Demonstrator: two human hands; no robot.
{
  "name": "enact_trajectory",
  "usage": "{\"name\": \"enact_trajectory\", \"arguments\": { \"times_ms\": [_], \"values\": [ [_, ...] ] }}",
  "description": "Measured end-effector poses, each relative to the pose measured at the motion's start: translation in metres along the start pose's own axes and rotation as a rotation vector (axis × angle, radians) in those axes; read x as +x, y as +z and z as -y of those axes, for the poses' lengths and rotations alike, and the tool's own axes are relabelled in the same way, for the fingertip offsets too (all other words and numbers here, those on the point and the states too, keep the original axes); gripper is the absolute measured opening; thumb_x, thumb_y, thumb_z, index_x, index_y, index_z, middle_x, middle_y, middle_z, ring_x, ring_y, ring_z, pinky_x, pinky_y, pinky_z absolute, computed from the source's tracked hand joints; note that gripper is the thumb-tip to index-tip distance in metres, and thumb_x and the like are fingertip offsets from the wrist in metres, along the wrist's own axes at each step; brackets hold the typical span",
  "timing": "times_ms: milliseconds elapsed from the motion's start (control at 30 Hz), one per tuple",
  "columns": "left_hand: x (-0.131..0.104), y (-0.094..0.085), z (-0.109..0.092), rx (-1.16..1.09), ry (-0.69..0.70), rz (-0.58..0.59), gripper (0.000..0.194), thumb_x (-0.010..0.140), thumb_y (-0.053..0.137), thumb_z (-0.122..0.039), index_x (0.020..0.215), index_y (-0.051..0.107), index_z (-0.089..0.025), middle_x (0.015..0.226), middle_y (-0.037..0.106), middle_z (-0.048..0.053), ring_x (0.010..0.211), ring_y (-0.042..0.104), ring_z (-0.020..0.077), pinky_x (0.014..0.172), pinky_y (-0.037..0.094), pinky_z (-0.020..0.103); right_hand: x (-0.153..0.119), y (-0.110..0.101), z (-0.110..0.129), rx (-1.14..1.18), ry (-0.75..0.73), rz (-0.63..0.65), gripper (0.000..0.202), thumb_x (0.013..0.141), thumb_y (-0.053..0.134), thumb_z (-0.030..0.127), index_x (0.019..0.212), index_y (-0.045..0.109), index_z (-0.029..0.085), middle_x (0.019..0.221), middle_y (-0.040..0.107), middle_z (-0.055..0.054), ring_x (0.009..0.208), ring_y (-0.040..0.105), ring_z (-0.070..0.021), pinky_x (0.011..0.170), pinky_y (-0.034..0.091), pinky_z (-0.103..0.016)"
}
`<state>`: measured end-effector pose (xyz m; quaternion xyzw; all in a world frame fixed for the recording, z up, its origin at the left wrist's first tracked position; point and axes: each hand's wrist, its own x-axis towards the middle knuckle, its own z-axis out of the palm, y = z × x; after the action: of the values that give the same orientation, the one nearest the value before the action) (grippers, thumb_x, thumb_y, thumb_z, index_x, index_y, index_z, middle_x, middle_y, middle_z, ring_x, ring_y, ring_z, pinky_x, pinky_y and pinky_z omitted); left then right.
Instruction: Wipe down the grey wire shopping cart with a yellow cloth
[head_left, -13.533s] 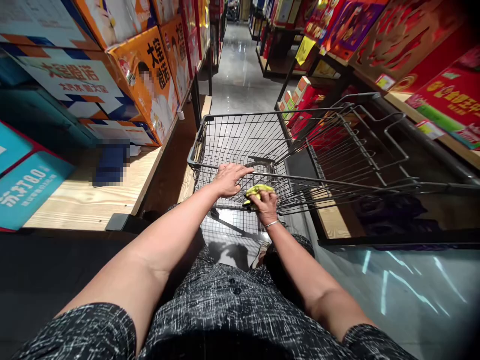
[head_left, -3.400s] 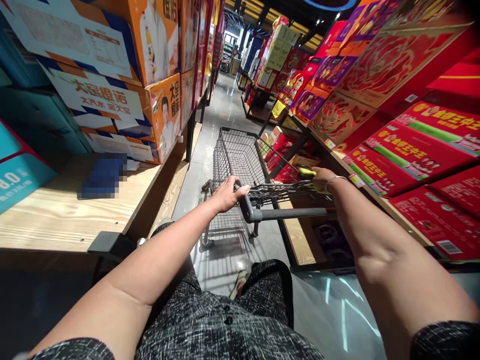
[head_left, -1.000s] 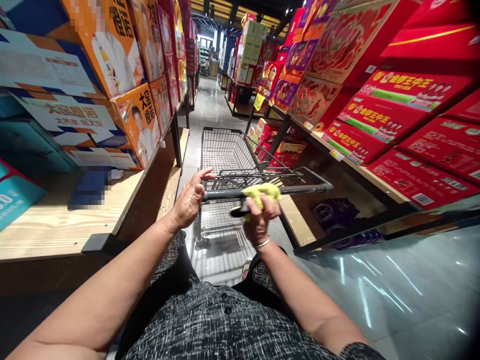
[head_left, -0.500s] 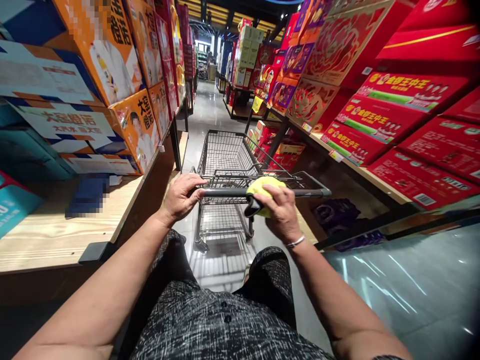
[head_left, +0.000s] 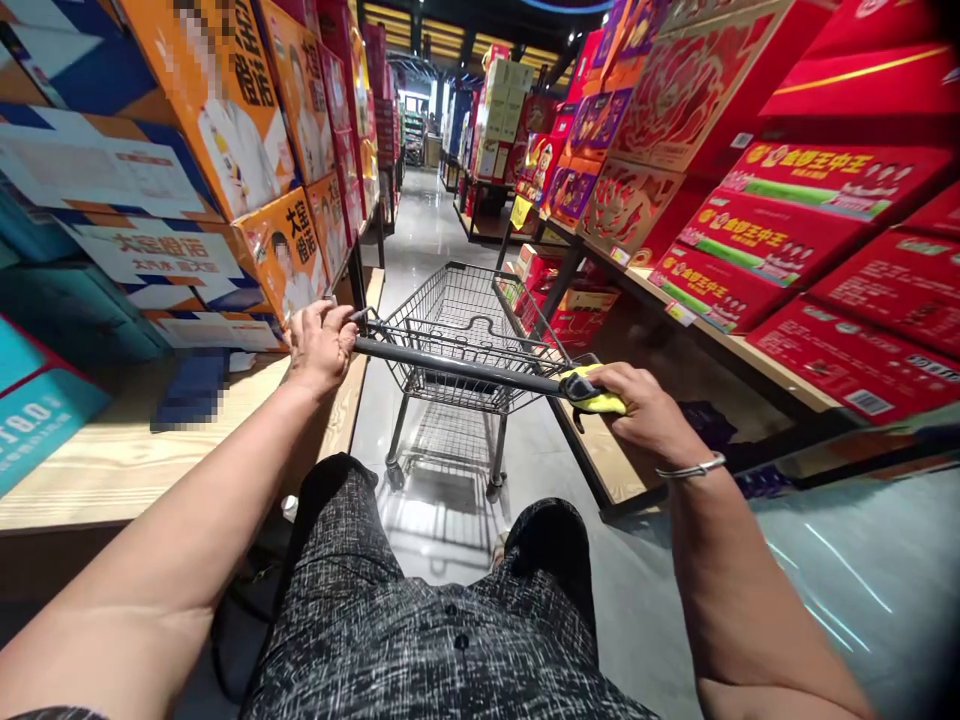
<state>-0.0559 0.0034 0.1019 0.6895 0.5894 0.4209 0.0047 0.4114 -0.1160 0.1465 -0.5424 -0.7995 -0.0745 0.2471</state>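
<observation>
Head view: the left hand (head_left: pixel 321 345) gripped the left end of the cart handle (head_left: pixel 457 367); the right hand (head_left: pixel 643 412) pressed a yellow cloth (head_left: pixel 596 394) around its right end (wire cart (head_left: pixel 457 325) in the aisle, between shelves).

I am standing in a shop, in an aisle of a large store. A wire shopping cart (head_left: pixel 469 330) stands in front of me on a glossy grey tiled floor (head_left: pixel 750 580) that mirrors the ceiling lights. On my left, wooden shelves (head_left: pixel 120 460) carry stacked orange boxes (head_left: pixel 289 250) printed with pictures and large lettering, beside blue and teal cartons. On my right, slanted racks hold rows of red gift boxes (head_left: pixel 757 240), with small price tags (head_left: pixel 679 313) clipped along the shelf edge. The aisle (head_left: pixel 427 215) runs straight ahead between more stacked goods, with further displays and a yellow sign (head_left: pixel 520 211) farther down.
</observation>
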Motion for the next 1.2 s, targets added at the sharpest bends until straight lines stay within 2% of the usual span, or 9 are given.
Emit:
{"name": "enact_trajectory", "arguments": {
  "times_ms": [67, 167, 367, 500, 600, 700, 867, 1033, 1200],
  "values": [
    [0.001, 0.0, -0.012, 0.062, -0.076, -0.017, 0.045, 0.103, 0.049, -0.043, 0.143, 0.052, -0.022, 0.159, 0.038, 0.01, 0.148, 0.024, 0.0411, 0.121, 0.016, 0.067, 0.001, 0.006, 0.02, -0.022, -0.036, -0.02, 0.044, 0.07, 0.056, 0.008, 0.107, 0.072, 0.026, 0.11, 0.071, -0.007, 0.101, 0.06, -0.0255, 0.088, 0.048, -0.039],
    [-0.008, 0.009, -0.045, 0.054, -0.008, 0.005, 0.056, 0.096, 0.056, -0.033, 0.149, 0.047, -0.016, 0.161, 0.037, 0.017, 0.151, 0.024, 0.0415, 0.122, 0.013, 0.065, 0.006, 0.017, 0.05, -0.087, -0.074, -0.043, 0.05, 0.07, 0.056, 0.005, 0.114, 0.071, 0.025, 0.11, 0.069, -0.008, 0.096, 0.057, -0.0258, 0.084, 0.047, -0.039],
    [-0.042, 0.038, -0.124, -0.191, 0.292, 0.265, 0.061, 0.096, 0.05, -0.039, 0.154, 0.045, -0.02, 0.159, 0.047, 0.014, 0.153, 0.033, 0.0335, 0.128, 0.013, 0.055, 0.024, 0.046, 0.111, -0.146, -0.032, -0.138, 0.052, 0.071, 0.059, 0.005, 0.118, 0.068, 0.026, 0.11, 0.067, -0.011, 0.092, 0.053, -0.0286, 0.079, 0.046, -0.042],
    [-0.047, 0.048, -0.134, -0.337, 0.308, 0.479, 0.064, 0.102, 0.037, -0.046, 0.161, 0.036, -0.021, 0.146, 0.062, 0.011, 0.143, 0.048, 0.0282, 0.13, 0.003, 0.054, 0.034, 0.058, 0.131, 0.021, -0.107, -0.128, 0.05, 0.078, 0.059, 0.007, 0.123, 0.065, 0.027, 0.12, 0.066, -0.01, 0.107, 0.057, -0.0301, 0.092, 0.049, -0.045],
    [-0.043, 0.049, -0.121, -0.375, 0.242, 0.472, 0.062, 0.107, 0.025, -0.052, 0.161, 0.039, -0.025, 0.14, 0.066, 0.007, 0.144, 0.047, 0.0257, 0.13, -0.006, 0.054, 0.035, 0.069, 0.125, 0.255, -0.245, -0.198, 0.049, 0.084, 0.057, 0.01, 0.13, 0.059, 0.029, 0.128, 0.063, -0.01, 0.119, 0.058, -0.0288, 0.102, 0.049, -0.047],
    [-0.038, 0.046, -0.108, -0.415, 0.277, 0.485, 0.064, 0.109, 0.012, -0.054, 0.143, 0.061, -0.03, 0.141, 0.065, 0.004, 0.149, 0.041, 0.0248, 0.13, -0.008, 0.054, 0.033, 0.086, 0.11, 0.486, -0.332, -0.313, 0.045, 0.092, 0.055, 0.017, 0.134, 0.054, 0.031, 0.135, 0.059, -0.01, 0.128, 0.057, -0.0281, 0.108, 0.049, -0.05],
    [-0.031, 0.039, -0.111, -0.341, 0.252, 0.542, 0.051, 0.109, 0.027, -0.053, 0.116, 0.073, -0.03, 0.13, 0.067, 0.004, 0.154, 0.033, 0.0276, 0.129, -0.009, 0.06, 0.043, 0.112, 0.082, 0.516, -0.279, -0.43, 0.033, 0.094, 0.054, 0.027, 0.127, 0.058, 0.03, 0.132, 0.059, -0.011, 0.125, 0.06, -0.0297, 0.107, 0.05, -0.054],
    [-0.03, 0.038, -0.13, -0.241, 0.056, 0.521, 0.054, 0.094, 0.052, -0.074, 0.104, 0.07, -0.023, 0.137, 0.058, 0.015, 0.16, 0.013, 0.0398, 0.128, 0.012, 0.067, 0.083, 0.128, 0.04, 0.443, -0.128, -0.349, 0.035, 0.088, 0.063, 0.039, 0.121, 0.061, 0.027, 0.128, 0.061, -0.012, 0.124, 0.06, -0.0305, 0.107, 0.05, -0.053],
    [-0.03, 0.041, -0.129, -0.239, 0.018, 0.511, 0.059, 0.084, 0.061, -0.08, 0.095, 0.072, -0.023, 0.142, 0.051, 0.015, 0.161, 0.001, 0.0434, 0.128, 0.002, 0.07, 0.117, 0.149, -0.002, 0.494, 0.028, -0.099, 0.035, 0.077, 0.065, 0.033, 0.11, 0.067, 0.021, 0.105, 0.066, -0.007, 0.099, 0.062, -0.0234, 0.094, 0.053, -0.045]
  ]
}}
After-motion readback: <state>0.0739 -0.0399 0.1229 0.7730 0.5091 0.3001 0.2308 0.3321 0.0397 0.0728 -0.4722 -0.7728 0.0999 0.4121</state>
